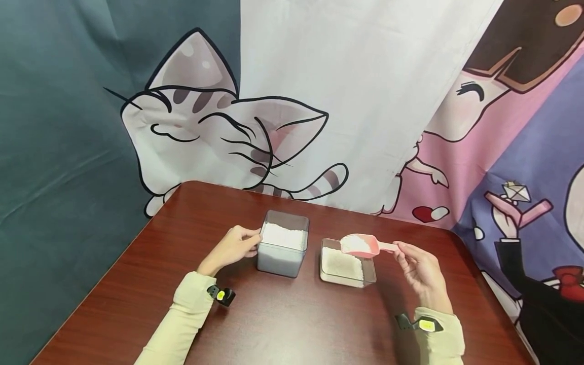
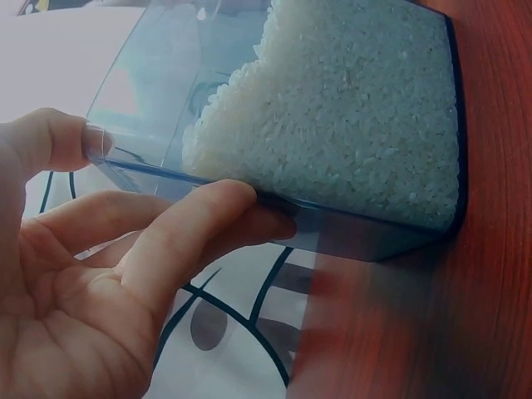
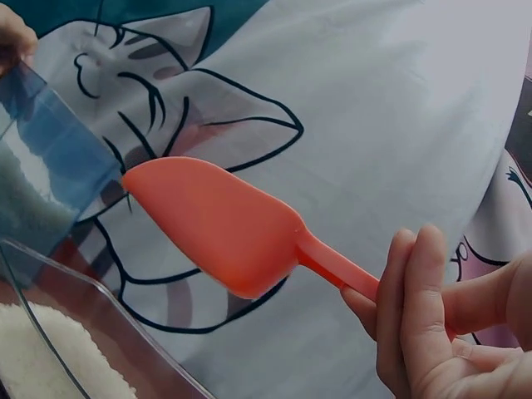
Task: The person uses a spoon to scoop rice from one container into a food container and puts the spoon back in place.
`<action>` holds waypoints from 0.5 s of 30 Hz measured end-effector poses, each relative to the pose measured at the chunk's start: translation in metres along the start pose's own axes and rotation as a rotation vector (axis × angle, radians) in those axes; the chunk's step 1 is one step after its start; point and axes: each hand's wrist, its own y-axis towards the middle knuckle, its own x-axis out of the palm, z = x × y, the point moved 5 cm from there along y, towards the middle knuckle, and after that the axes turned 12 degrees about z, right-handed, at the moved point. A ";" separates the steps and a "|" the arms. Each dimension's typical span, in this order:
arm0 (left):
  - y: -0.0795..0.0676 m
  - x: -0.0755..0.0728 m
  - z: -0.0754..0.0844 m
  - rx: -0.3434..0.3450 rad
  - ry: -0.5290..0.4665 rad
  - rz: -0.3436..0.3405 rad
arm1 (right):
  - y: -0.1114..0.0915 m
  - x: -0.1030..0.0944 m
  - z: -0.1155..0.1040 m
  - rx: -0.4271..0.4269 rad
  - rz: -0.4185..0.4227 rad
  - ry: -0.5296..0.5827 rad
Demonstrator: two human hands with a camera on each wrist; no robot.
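My right hand (image 1: pixel 423 271) pinches the handle of a pink-orange scoop (image 3: pixel 220 229), which carries a heap of white rice in the head view. The scoop is held over the back of a low clear tray (image 1: pixel 343 280) with off-white rice (image 1: pixel 339 263) in it. To the left stands a taller bluish see-through container (image 1: pixel 279 261) of white rice (image 2: pixel 349 108), its grains sloping down from one wall. My left hand (image 1: pixel 234 248) holds this container by its left side, thumb at the rim and fingers along the outer wall.
Both containers stand on a reddish-brown wooden table (image 1: pixel 278 329), side by side with a narrow gap. Behind the table's far edge hangs a cloth printed with a cartoon cat (image 1: pixel 201 116). Each sleeve has a black wrist strap (image 1: pixel 222 295) around it.
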 end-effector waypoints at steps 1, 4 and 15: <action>-0.001 0.000 0.001 0.001 0.002 0.000 | 0.001 -0.002 0.000 0.002 0.000 0.001; -0.002 -0.001 0.003 0.007 0.002 0.003 | 0.002 -0.007 -0.003 0.008 -0.002 0.012; -0.002 -0.001 0.001 0.011 0.000 0.000 | 0.006 -0.022 -0.004 0.013 -0.006 -0.013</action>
